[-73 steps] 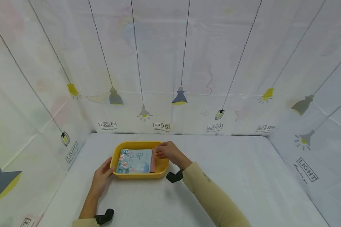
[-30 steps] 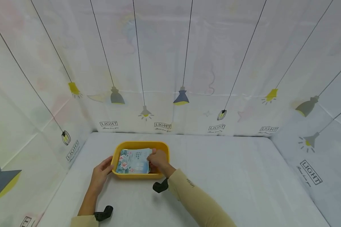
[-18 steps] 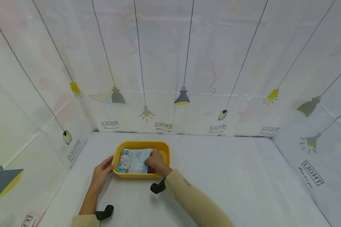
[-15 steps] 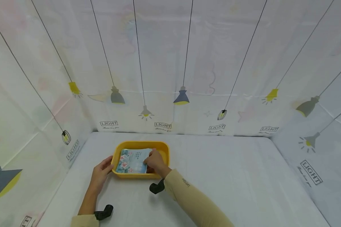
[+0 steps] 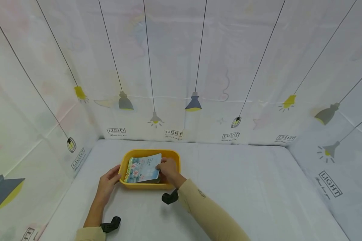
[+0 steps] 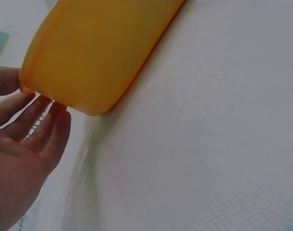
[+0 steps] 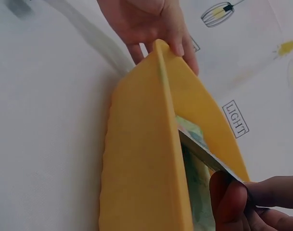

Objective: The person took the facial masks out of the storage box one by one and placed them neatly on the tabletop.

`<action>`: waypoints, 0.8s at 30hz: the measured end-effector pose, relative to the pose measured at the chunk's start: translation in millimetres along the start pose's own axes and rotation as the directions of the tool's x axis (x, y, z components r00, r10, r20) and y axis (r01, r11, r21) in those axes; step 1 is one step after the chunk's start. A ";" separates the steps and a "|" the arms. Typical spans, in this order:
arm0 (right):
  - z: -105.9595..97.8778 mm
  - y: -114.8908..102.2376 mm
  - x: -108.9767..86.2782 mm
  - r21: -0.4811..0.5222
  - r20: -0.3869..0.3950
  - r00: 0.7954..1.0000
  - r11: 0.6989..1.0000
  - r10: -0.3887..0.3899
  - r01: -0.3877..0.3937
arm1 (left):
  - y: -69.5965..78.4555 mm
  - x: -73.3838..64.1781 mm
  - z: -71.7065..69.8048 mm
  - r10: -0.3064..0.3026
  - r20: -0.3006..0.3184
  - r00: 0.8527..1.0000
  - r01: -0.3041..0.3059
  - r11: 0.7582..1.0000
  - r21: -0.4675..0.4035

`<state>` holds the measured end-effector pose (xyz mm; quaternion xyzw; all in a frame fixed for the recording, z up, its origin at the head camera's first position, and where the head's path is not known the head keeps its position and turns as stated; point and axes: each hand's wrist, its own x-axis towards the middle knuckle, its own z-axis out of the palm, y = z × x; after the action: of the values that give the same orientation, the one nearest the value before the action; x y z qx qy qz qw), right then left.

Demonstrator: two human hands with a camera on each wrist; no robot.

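Observation:
A yellow plastic tray [image 5: 138, 186] stands on the table, with a light-blue floral packet [image 5: 145, 168] in it. My right hand [image 5: 169, 168] pinches the packet's right edge between thumb and fingers. That side is raised and the packet slants down to the left. In the right wrist view, the packet [image 7: 204, 153] shows edge-on, and a greenish packet [image 7: 197, 192] lies under it. My left hand [image 5: 107, 182] holds the tray's left end; in the left wrist view, its thumb is at the rim and its fingertips [image 6: 63, 120] are against the outer wall.
A white cloth [image 5: 244, 194] covers the table. Behind and at both sides hang white curtains [image 5: 217, 67] printed with lamps and the word LIGHT. Each wrist wears a black camera mount [image 5: 111, 225].
My right hand moved left from the tray's right rim and took the floral packet's edge; in the last half second it raised that edge. The left hand stayed at the tray.

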<state>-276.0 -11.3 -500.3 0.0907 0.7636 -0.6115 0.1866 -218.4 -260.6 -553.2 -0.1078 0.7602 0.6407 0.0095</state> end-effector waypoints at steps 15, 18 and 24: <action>-27.4 -8.9 -1.6 0.106 0.020 0.999 0.994 -0.042 0.040 | 2.7 -2.9 1.4 0.029 -0.028 0.999 -0.029 1.000 -0.001; -32.6 -9.1 -1.7 0.095 0.036 0.998 0.994 -0.051 0.047 | 2.3 -3.2 1.6 0.041 -0.039 0.998 -0.041 0.999 -0.004; -49.3 -10.4 -3.6 0.093 0.047 0.998 0.995 -0.044 0.040 | 1.2 -3.0 4.0 0.047 -0.034 0.998 -0.048 0.999 -0.022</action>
<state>-285.1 34.3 -480.5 0.0681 0.7314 -0.6519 0.1881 -216.1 -256.0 -552.2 -0.1003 0.7552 0.6475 -0.0197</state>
